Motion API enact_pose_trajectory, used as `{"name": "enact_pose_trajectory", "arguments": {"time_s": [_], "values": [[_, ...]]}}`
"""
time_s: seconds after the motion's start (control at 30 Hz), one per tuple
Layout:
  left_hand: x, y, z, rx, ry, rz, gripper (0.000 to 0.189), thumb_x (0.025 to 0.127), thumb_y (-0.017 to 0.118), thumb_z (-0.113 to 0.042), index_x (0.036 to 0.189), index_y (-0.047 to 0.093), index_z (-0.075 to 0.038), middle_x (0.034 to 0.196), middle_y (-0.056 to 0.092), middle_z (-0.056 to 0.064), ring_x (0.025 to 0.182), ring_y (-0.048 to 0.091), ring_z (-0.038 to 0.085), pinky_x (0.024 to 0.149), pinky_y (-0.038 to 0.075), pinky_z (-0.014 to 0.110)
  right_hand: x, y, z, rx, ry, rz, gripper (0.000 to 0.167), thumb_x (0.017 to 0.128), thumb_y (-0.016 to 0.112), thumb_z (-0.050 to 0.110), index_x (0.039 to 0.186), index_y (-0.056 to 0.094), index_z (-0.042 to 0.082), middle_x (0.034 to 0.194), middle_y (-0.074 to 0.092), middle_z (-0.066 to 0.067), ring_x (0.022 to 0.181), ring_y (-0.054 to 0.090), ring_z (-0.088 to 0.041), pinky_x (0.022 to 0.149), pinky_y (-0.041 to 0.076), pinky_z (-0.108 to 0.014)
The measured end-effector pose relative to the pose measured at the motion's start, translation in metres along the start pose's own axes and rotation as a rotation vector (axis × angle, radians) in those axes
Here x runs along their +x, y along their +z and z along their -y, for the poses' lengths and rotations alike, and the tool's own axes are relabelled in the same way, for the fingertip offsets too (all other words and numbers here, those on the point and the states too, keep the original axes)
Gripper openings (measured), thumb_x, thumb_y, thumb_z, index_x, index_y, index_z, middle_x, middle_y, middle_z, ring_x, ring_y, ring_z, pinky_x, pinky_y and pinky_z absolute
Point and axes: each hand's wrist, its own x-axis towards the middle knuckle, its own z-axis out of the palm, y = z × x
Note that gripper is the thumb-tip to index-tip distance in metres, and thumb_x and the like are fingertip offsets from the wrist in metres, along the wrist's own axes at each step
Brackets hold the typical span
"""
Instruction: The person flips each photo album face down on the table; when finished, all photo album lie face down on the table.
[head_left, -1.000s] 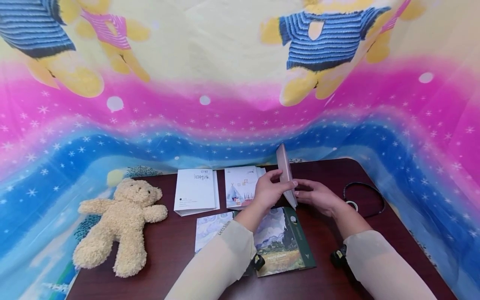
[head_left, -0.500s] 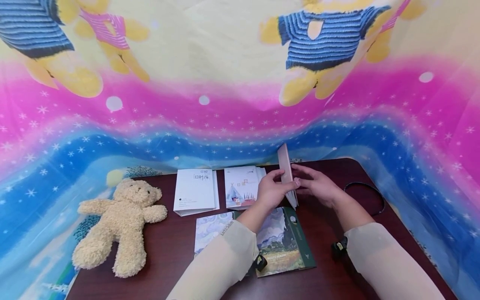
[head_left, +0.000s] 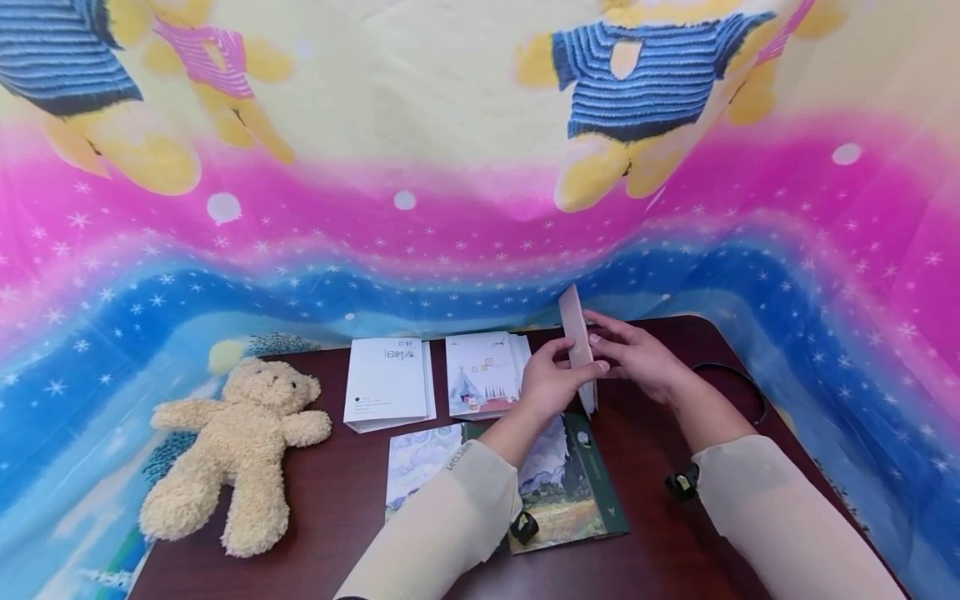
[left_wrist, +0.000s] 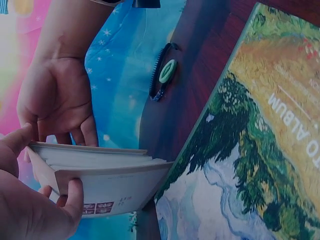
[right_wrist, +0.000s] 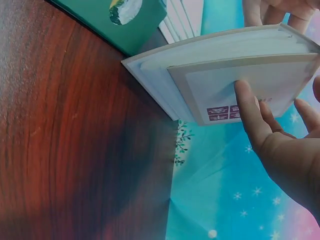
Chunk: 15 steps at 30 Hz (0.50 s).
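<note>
A pale hardcover photo album (head_left: 576,333) stands on edge at the table's back, its covers slightly parted around clear pages. My left hand (head_left: 555,379) grips it by the spine, thumb and fingers on opposite sides, as the left wrist view shows. My right hand (head_left: 637,358) reaches in from the right with extended fingers. In the right wrist view, a right fingertip (right_wrist: 242,87) rests on the cover above a dark red square print. Below the hands lies a painted-landscape album (head_left: 573,508) with a green spine, partly hidden by my left arm.
Two white albums, one plain (head_left: 386,383) and one with a tent picture (head_left: 480,375), lie at the back. Another painted album (head_left: 420,454) shows beside my left sleeve. A teddy bear (head_left: 258,450) lies left. A black cord with a green ring (left_wrist: 168,71) lies right.
My right hand has moved up and slightly left along the album's right cover, its forearm now covering part of the cord. The album has shifted slightly right, still in my left hand's grip.
</note>
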Motion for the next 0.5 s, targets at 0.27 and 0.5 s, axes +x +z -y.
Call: {"name": "enact_pose_trajectory", "arguments": {"time_s": [0.27, 0.5], "values": [[0.000, 0.008, 0.003, -0.055, 0.005, 0.019, 0.077, 0.084, 0.089, -0.035, 0.149, 0.053, -0.015, 0.135, 0.061, -0.001, 0.113, 0.067, 0.019, 0.095, 0.058, 0.046, -0.005, -0.005, 0.003, -0.059, -0.006, 0.002, 0.064, 0.105, 0.060, 0.045, 0.163, 0.034, 0.036, 0.168, 0.025, -0.012, 0.146, 0.040, -0.040, 0.103, 0.052, -0.052], [-0.001, 0.012, 0.002, -0.070, -0.006, 0.055, 0.079, 0.084, 0.088, -0.034, 0.151, 0.051, -0.015, 0.140, 0.060, 0.002, 0.116, 0.066, 0.018, 0.095, 0.058, 0.046, -0.011, -0.011, 0.004, -0.089, -0.018, -0.014, 0.064, 0.104, 0.060, 0.045, 0.162, 0.037, 0.032, 0.168, 0.024, -0.013, 0.147, 0.038, -0.041, 0.103, 0.052, -0.053]]}}
